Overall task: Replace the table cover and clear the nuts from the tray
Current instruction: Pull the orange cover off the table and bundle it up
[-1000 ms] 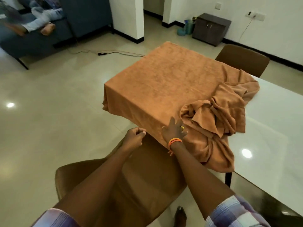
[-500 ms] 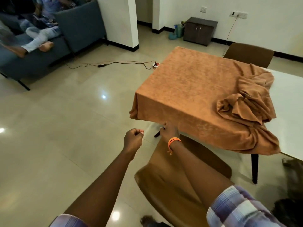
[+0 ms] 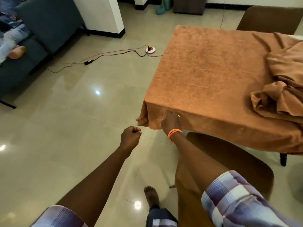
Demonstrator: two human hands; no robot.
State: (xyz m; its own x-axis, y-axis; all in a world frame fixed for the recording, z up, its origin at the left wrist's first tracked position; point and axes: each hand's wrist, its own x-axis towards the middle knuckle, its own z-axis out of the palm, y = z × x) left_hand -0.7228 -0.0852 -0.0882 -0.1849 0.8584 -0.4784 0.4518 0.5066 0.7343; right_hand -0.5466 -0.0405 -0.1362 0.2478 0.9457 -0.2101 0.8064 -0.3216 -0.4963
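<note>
An orange-brown table cover [image 3: 205, 71] lies spread over the left end of the table, and its near edge hangs down. At the right the cover is bunched in a heap [image 3: 278, 95]. My right hand [image 3: 171, 123], with an orange band at the wrist, rests with its fingers against the hanging side of the cover, just right of the near left corner. My left hand [image 3: 131, 136] is curled in a fist in the air left of that corner and holds nothing. No tray or nuts are in view.
A brown chair [image 3: 237, 161] stands under my right arm at the table's near side, and another chair [image 3: 268, 18] at the far side. A cable and a round socket [image 3: 150, 49] lie on the tiled floor. At the far left a person sits on a blue sofa [image 3: 41, 30].
The view has shifted left along the table's near side. My right hand has slid along the cover's edge toward the near left corner. My left hand stays a fist.
</note>
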